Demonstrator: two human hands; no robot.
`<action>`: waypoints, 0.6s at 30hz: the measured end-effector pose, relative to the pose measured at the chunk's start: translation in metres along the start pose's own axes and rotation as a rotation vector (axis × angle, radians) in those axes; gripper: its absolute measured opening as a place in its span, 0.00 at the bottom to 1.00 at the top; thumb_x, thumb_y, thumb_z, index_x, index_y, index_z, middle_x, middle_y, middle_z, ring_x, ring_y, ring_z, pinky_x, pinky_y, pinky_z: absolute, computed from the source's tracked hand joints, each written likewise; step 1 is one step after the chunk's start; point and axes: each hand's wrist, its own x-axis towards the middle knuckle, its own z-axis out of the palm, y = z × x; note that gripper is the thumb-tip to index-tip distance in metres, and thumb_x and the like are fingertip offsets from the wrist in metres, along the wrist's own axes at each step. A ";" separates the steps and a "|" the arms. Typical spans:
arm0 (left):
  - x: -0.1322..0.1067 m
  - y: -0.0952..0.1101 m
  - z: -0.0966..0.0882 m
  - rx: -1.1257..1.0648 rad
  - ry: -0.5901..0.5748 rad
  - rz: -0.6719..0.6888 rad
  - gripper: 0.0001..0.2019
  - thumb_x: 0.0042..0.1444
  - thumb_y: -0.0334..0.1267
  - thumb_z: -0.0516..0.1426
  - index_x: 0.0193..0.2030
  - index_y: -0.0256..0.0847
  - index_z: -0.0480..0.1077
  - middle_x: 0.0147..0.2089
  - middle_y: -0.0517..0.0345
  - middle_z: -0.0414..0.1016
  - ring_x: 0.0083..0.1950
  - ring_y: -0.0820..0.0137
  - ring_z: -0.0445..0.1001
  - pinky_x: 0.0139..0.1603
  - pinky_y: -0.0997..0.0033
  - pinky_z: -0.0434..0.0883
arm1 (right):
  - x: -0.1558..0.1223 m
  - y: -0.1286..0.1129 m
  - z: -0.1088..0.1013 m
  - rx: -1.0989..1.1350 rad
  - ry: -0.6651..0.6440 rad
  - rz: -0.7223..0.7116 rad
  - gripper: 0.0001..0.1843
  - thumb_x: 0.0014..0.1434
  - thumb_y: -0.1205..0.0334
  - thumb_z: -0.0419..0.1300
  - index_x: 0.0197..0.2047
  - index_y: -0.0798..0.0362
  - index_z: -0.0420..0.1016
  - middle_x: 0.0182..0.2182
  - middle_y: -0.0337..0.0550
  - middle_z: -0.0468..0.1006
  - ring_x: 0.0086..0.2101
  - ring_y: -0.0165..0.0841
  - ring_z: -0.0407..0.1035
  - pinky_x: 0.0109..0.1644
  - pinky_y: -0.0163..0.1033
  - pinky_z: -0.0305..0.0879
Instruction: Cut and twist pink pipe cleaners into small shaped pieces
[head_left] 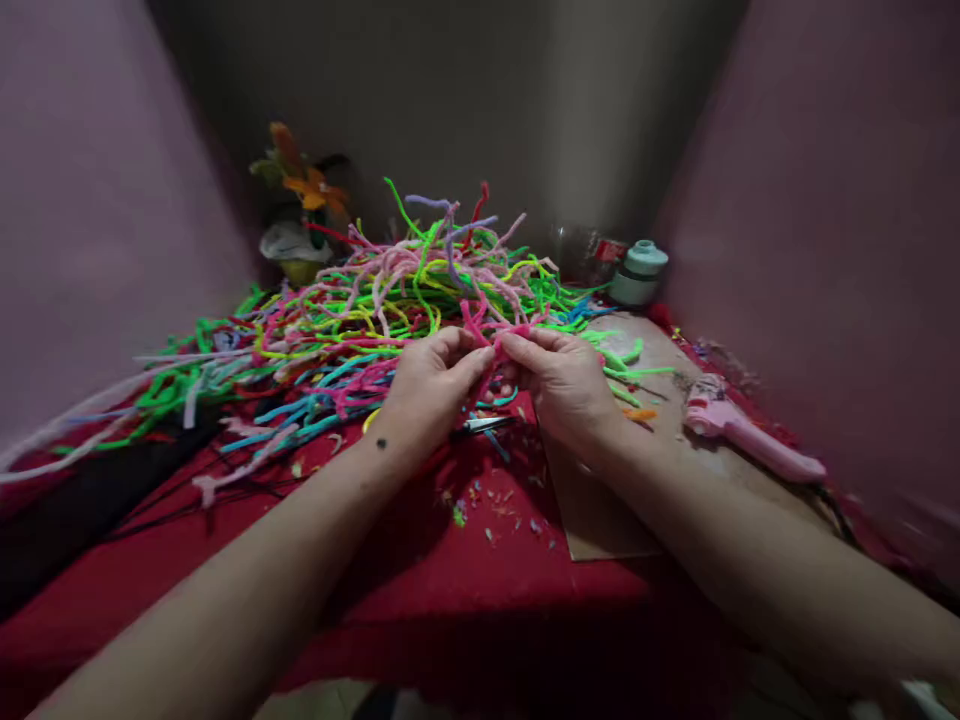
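Bright pink pipe cleaners [474, 318] are pinched between my two hands, bent and twisted together at the fingertips. My left hand [431, 385] is closed on them from the left, thumb against the fingers. From the right, my right hand [562, 385] grips the same pink piece, its thumb almost touching the left one. Just behind spreads a big tangled heap of pipe cleaners [397, 270] in green, yellow, pink, red, blue and purple. Below my hands lies a pair of scissors [484, 425], partly hidden. How the pink stems join is hidden by my fingers.
A pink glue gun [754, 435] lies at right on a brown board [600, 520]. Behind it stand a pale green jar [640, 275] and a clear bottle with a red label [606, 250]. An orange flower [315, 190] rises at back left. Scraps litter the red cloth [450, 570].
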 end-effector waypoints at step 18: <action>0.004 -0.006 -0.002 -0.257 0.026 -0.056 0.06 0.48 0.37 0.59 0.27 0.37 0.67 0.22 0.65 0.64 0.23 0.79 0.61 0.24 0.79 0.59 | -0.004 0.002 0.003 0.002 -0.002 0.129 0.06 0.43 0.66 0.64 0.23 0.58 0.71 0.16 0.35 0.69 0.17 0.24 0.62 0.18 0.31 0.64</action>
